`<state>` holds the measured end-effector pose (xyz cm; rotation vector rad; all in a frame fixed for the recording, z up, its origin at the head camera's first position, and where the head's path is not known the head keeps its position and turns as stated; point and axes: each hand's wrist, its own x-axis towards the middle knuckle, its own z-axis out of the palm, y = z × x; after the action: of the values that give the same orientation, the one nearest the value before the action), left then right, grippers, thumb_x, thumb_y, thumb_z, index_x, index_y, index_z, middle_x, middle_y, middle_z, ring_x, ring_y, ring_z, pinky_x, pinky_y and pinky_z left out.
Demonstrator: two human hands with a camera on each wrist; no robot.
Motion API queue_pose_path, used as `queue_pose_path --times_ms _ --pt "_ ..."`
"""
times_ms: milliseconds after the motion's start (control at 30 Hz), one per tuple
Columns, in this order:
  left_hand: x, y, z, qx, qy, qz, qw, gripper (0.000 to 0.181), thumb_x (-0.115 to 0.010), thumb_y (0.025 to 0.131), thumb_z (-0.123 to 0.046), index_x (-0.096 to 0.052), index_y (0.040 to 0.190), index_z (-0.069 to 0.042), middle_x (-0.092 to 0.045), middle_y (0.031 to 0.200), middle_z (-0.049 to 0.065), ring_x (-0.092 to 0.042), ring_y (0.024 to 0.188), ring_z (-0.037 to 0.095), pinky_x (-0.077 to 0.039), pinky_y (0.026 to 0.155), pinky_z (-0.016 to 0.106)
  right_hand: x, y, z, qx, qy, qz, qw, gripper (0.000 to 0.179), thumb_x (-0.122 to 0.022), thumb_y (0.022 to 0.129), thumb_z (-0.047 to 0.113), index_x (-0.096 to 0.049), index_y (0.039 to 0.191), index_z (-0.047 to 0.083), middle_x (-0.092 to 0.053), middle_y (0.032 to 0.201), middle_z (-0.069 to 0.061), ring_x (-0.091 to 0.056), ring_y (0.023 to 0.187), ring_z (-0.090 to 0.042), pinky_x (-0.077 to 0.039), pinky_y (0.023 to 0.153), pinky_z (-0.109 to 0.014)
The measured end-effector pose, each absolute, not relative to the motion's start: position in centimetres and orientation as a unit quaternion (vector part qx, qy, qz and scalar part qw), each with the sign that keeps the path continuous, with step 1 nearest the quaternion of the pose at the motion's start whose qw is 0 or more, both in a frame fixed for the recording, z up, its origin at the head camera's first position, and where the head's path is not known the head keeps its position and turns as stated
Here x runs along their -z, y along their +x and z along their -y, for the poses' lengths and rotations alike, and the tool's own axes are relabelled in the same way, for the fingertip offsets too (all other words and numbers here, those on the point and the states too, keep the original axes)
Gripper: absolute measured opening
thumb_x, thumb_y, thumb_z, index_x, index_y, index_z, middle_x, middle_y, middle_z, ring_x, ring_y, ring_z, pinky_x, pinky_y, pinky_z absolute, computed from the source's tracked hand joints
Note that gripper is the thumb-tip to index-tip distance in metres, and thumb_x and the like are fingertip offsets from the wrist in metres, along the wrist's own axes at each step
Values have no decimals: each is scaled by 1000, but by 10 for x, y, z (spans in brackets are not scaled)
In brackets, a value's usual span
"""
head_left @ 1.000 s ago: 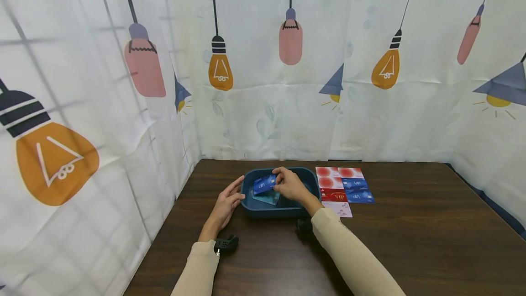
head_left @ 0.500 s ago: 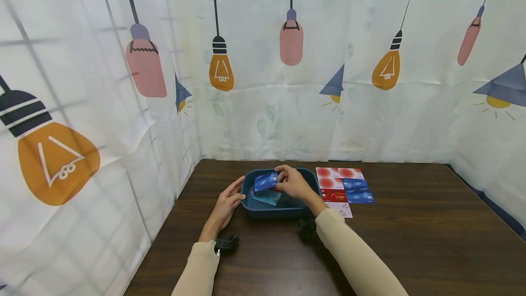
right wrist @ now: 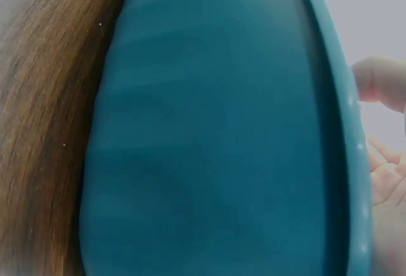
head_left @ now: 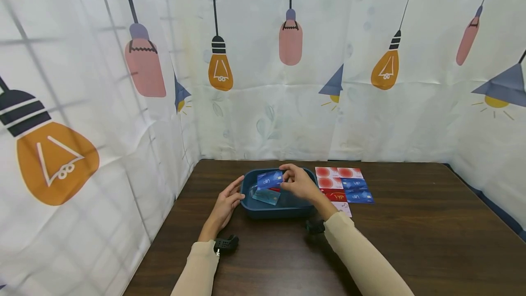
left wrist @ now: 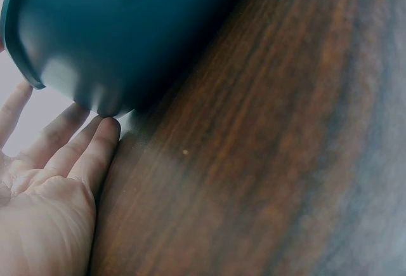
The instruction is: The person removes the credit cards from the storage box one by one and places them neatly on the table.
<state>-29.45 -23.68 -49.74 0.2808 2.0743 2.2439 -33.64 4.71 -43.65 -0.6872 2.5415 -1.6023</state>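
Observation:
A blue card (head_left: 269, 180) is pinched at its right edge by my right hand (head_left: 301, 183), held over the blue plastic bin (head_left: 279, 214). Inside the bin lies a teal card (head_left: 266, 196), with a bit of a red card (head_left: 274, 189) showing beside it. My left hand (head_left: 225, 204) rests its extended fingers against the bin's left end. In the left wrist view, the fingertips (left wrist: 109, 127) touch the bin's lower wall, close to the table. The right wrist view shows mostly the bin's outer side wall (right wrist: 216, 124), with part of my right hand beyond the rim.
Right of the bin, cards lie in neat rows: pink-and-red ones (head_left: 327, 171), a red VIP card (head_left: 334, 195), blue cards (head_left: 359, 196) and a pale pink card (head_left: 343, 208). The dark wooden table (head_left: 411, 223) meets a patterned curtain (head_left: 263, 104) at the back.
My right hand has moved a little to the right with the blue card, uncovering more of the teal card and a strip of red in the bin. The left hand has stayed put.

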Motion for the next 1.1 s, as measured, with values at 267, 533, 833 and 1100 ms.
queue_pose_path --times_ms 267,533,833,1100 --pt "497 -294 236 -734 87 -672 35 64 -56 98 -6 -41 158 -22 -30 168 6 -20 158 32 -22 124 59 433 -330 -57 537 -226 -812 30 49 -70 92 1 -54 138 4 -60 92 -7 -47 70 -16 -43 63 -21" --pt "496 -294 235 -734 86 -672 35 64 -55 98 -4 -41 158 -23 -32 167 7 -23 157 31 -24 123 59 431 -326 -71 549 -229 -803 24 49 -70 92 0 -54 138 1 -61 93 -9 -51 73 -16 -46 65 -21" --pt "496 -294 235 -732 84 -675 35 63 -52 100 -2 -41 158 -23 -31 167 6 -22 157 32 -24 123 59 429 -318 -88 562 -239 -791 32 51 -68 92 0 -51 141 0 -57 93 -7 -52 75 -15 -46 62 -20" --pt "495 -294 235 -732 85 -675 37 63 -52 101 -2 -40 158 -23 -31 168 6 -23 157 31 -24 123 59 428 -316 -104 563 -231 -793 37 52 -70 93 2 -52 142 3 -57 95 -9 -53 75 -14 -49 67 -20"
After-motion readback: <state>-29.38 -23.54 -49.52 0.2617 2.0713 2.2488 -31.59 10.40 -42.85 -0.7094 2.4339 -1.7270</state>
